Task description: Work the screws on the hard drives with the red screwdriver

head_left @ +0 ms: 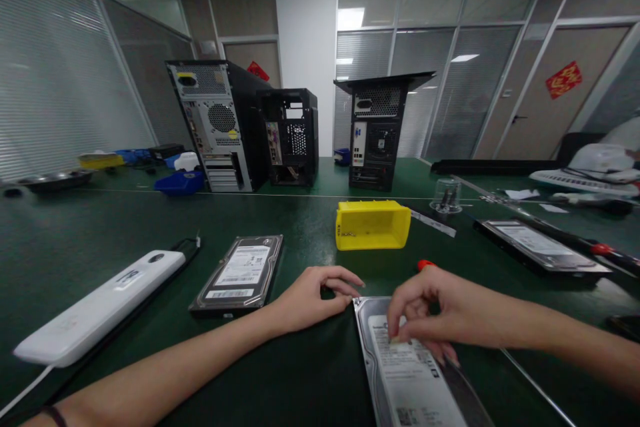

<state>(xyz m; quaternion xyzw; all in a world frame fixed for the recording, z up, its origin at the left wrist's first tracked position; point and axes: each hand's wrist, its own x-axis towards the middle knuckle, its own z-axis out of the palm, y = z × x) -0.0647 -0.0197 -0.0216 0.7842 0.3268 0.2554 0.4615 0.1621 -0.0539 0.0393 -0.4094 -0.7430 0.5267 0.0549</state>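
The near hard drive [415, 373] is lain flat on the green table [100, 240]. Its top corner is touched by the curled left hand [313, 297]; its label is pressed by the right hand [430, 313], fingertips bunched together.

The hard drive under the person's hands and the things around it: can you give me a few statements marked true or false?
1. Both hands touch the nearest hard drive. True: left hand at its corner, right hand on its label.
2. The yellow bin is upright. False: it lies on its side.
3. Four computer towers stand behind. False: three.
4. A second hard drive lies left of the hands. True.
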